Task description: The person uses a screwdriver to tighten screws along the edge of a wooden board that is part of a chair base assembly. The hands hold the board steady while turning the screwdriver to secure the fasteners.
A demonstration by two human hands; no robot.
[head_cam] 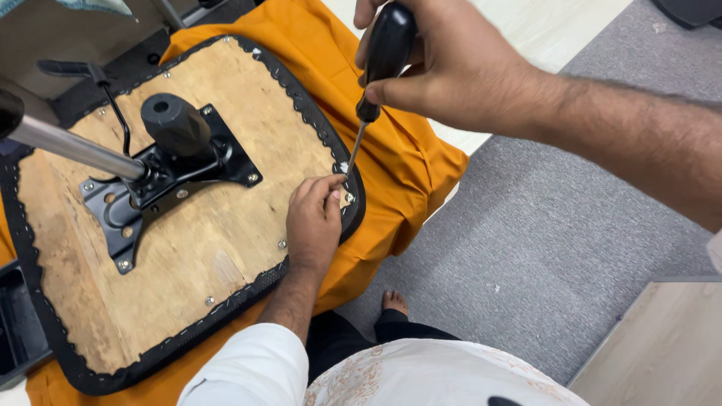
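**Screwdriver set at the seat edge, both hands engaged**

Head view. An upturned chair seat (pixel 188 225) lies on an orange cloth (pixel 406 165), its bare plywood underside facing up and bordered by black stapled trim (pixel 45 316). A black mounting plate (pixel 150 188) with a chrome column (pixel 68 143) is bolted near the middle of the wood.

The right hand (pixel 451 68) is closed around the black handle of a screwdriver (pixel 376 75); the fingers wrap the grip fully. The tool's long axis runs steeply down and slightly to the left, from the handle at the top of the picture to the tip at the seat's right edge. The left hand (pixel 314 222) rests on the plywood directly below that tip, with the fingers drawn narrowly together around it; they appear to pinch a small screw (pixel 344 167), though the part is too small to confirm.

The working point lies at the fingertips of the left hand, so that hand is the nearer one; the right hand stands well above it on the shaft.

Open room: grey carpet (pixel 541 240) lies to the right of the seat edge. To the left, the plate and column stand well apart from the tip.
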